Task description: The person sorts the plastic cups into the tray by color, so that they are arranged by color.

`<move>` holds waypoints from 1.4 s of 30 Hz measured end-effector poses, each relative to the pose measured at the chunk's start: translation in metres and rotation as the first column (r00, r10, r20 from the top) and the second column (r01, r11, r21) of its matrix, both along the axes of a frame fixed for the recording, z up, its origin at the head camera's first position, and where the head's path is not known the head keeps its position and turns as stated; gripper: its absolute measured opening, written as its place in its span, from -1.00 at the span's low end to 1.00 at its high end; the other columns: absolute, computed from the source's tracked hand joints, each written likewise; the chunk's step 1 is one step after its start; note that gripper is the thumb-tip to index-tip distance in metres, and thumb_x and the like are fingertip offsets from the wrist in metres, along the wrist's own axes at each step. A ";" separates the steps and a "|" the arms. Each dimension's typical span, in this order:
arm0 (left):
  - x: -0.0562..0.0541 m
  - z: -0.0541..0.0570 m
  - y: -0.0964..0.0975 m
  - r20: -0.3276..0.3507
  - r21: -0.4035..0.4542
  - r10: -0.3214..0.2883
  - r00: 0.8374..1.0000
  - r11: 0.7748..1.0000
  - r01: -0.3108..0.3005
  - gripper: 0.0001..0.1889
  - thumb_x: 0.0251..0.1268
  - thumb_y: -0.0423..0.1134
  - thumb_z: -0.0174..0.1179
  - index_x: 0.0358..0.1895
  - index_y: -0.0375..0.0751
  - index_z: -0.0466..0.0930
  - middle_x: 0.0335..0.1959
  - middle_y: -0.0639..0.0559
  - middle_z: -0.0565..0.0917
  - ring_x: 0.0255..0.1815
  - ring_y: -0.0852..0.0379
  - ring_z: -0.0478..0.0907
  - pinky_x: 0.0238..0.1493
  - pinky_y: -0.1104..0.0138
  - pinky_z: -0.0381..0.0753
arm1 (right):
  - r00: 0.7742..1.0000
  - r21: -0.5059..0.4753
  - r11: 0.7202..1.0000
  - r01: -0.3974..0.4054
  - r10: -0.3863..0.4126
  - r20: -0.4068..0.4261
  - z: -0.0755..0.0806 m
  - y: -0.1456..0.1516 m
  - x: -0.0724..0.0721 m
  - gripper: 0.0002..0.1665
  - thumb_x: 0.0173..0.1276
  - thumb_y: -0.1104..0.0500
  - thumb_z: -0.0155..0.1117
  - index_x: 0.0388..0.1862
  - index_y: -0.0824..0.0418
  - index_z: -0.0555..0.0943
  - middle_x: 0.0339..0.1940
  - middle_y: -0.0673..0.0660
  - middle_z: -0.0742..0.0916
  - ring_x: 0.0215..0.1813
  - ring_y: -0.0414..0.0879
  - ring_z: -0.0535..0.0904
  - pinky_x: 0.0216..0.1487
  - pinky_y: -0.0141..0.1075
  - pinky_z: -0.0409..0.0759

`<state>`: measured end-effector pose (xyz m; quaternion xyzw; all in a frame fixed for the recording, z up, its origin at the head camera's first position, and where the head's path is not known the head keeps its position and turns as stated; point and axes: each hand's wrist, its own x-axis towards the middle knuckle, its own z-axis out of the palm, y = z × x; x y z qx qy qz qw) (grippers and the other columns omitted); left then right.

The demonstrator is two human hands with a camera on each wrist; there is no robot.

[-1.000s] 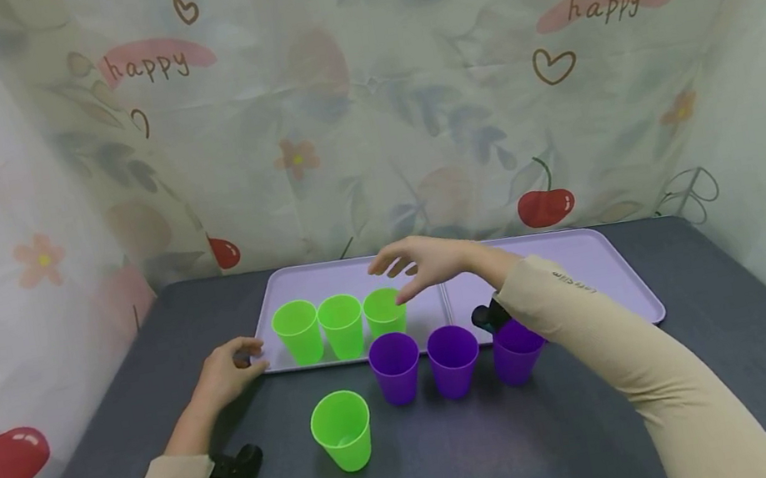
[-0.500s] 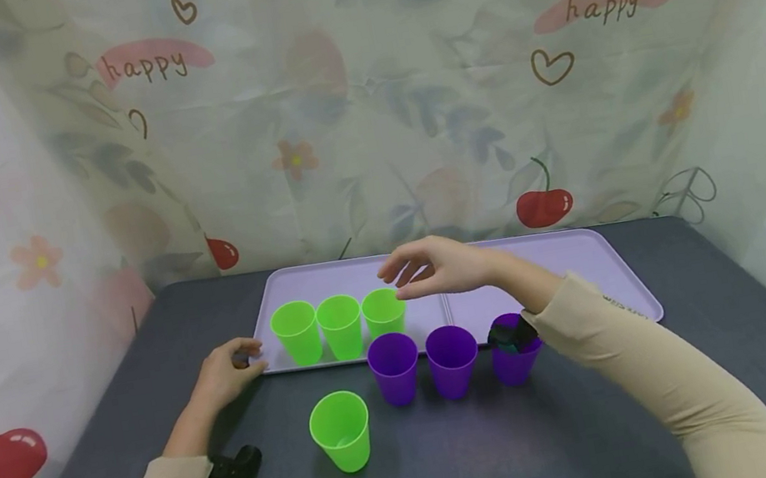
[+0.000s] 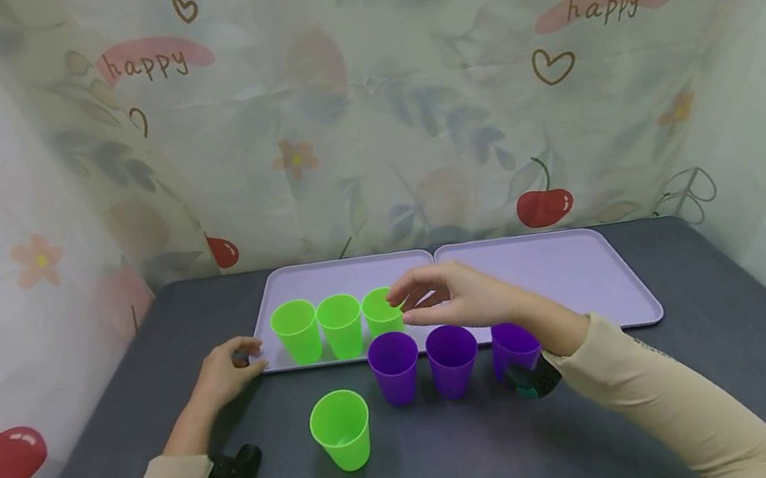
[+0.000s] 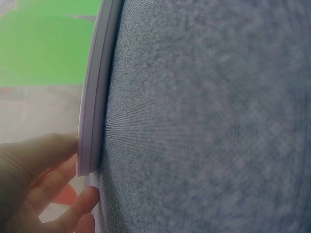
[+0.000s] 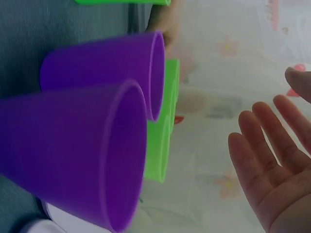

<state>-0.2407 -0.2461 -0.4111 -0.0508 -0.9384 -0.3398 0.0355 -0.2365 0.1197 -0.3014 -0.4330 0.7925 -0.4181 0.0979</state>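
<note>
My left hand [image 3: 226, 373] rests at the front left corner of the left lilac tray [image 3: 346, 272]; in the left wrist view its thumb [image 4: 56, 145] touches the rim. On that tray stand three upright bright green cups [image 3: 297, 334], side by side. My right hand [image 3: 457, 296] hovers with loosely bent fingers, holding nothing, near the rightmost green cup [image 3: 382, 317] and partly in front of it. Three purple cups [image 3: 395, 368] stand upright in a row before the trays. My right wrist camera partly hides the rightmost purple cup [image 3: 514, 342].
Another green cup [image 3: 342, 432] stands upright on the dark tablecloth [image 3: 452, 472], nearest to me. A second lilac tray [image 3: 563, 268] adjoins the first on the right. A printed curtain [image 3: 368, 106] encloses the back and sides.
My right hand has come down and slightly towards me and to the right, still holding nothing. The left hand and all the cups have stayed in place.
</note>
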 end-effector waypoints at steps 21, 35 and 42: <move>-0.003 -0.001 -0.001 0.007 0.000 0.009 1.000 1.000 -0.009 -0.65 0.17 -0.32 0.22 0.01 -0.41 0.52 -0.10 -0.34 0.62 -0.11 -0.21 0.56 -0.08 0.02 0.53 | 0.999 -0.070 0.997 -0.045 0.044 -0.015 -0.031 -0.022 0.041 -0.57 0.21 0.23 0.31 0.06 0.32 0.51 0.01 0.23 0.65 0.03 0.03 0.61 0.08 -0.31 0.57; -0.002 0.000 0.000 0.010 -0.003 0.013 1.000 1.000 -0.013 -0.66 0.17 -0.32 0.21 0.01 -0.41 0.52 -0.09 -0.35 0.62 -0.12 -0.22 0.57 -0.09 0.02 0.53 | 0.998 -0.060 0.996 -0.061 0.061 -0.002 -0.049 -0.043 0.054 -0.44 0.13 0.22 0.39 0.12 0.29 0.48 0.10 0.19 0.60 0.11 -0.02 0.57 0.14 -0.34 0.53; -0.002 -0.001 0.000 0.019 -0.004 0.025 1.000 1.000 -0.025 -0.66 0.17 -0.32 0.21 0.01 -0.40 0.52 -0.07 -0.35 0.62 -0.14 -0.19 0.58 -0.13 0.05 0.54 | 0.997 -0.046 0.996 -0.072 0.071 -0.014 -0.056 -0.049 0.057 -0.39 0.11 0.19 0.41 0.15 0.30 0.47 0.11 0.19 0.60 0.16 0.05 0.55 0.16 -0.30 0.52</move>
